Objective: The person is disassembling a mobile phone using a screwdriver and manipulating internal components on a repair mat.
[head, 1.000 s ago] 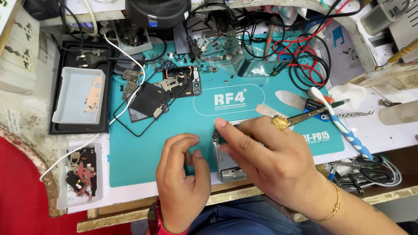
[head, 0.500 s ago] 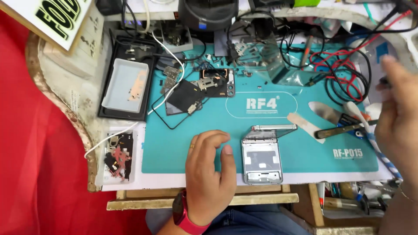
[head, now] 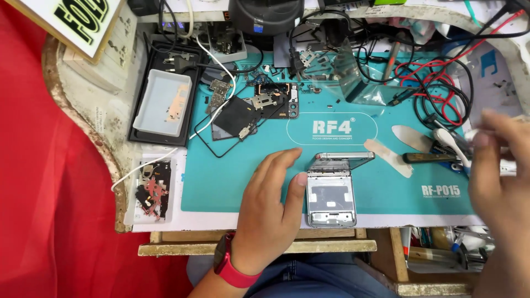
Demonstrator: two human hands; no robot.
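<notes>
A silver folding phone point(head: 331, 198), half open with its upper half raised, lies on the teal work mat point(head: 221, 182) near the front edge. My left hand point(head: 270, 204) rests flat on the mat beside it, thumb against the phone's left edge, a red wristband on the wrist. My right hand point(head: 497, 182) is blurred at the right edge, over a white brush point(head: 450, 140) and a dark-handled tool point(head: 430, 158). Whether its fingers grip anything cannot be made out.
Loose phone parts and a black back cover point(head: 243, 116) lie at the mat's back left. A white tray point(head: 163, 102) sits on a black tray at left, with a small parts tray point(head: 152, 187) below it. Red and black cables point(head: 436, 88) coil at back right. A metal spatula point(head: 411, 138) lies near the tools.
My right hand left the phone and moved out to the tools at the right. The left hand stayed beside the phone, which now stands uncovered. The camera shifted left.
</notes>
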